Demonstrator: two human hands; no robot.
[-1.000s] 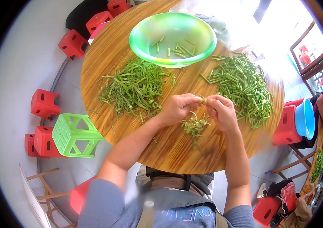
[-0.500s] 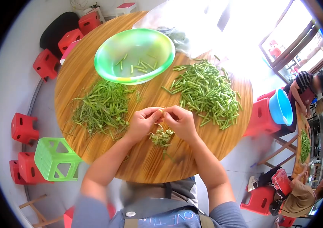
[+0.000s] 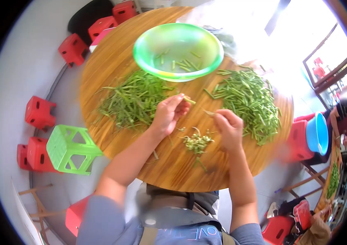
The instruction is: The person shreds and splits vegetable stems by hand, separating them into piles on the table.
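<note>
My left hand point(image 3: 167, 116) pinches a short green stem piece point(image 3: 189, 100) between thumb and fingers, its end pointing right. Apart from it, my right hand point(image 3: 229, 128) is closed on a thin pale strip point(image 3: 208, 112) that sticks out toward the left. Below and between the hands lies a small heap of pale trimmings point(image 3: 198, 142). A pile of long leafy greens point(image 3: 130, 98) is just left of my left hand. Beyond my right hand spreads a large pile of cut green stems point(image 3: 249, 104).
A green basin point(image 3: 177, 76) with several stem pieces stands at the far side of the round wooden table point(image 3: 173, 175). A plastic bag point(image 3: 222, 43) lies behind it. Stools surround the table, including a green stool point(image 3: 69, 149). Two people sit at the right, near a blue basin point(image 3: 317, 132).
My hands were together over the trimmings; now they are apart, the left holding the stem piece and the right a pale strip. The whole view has shifted, with the table further right.
</note>
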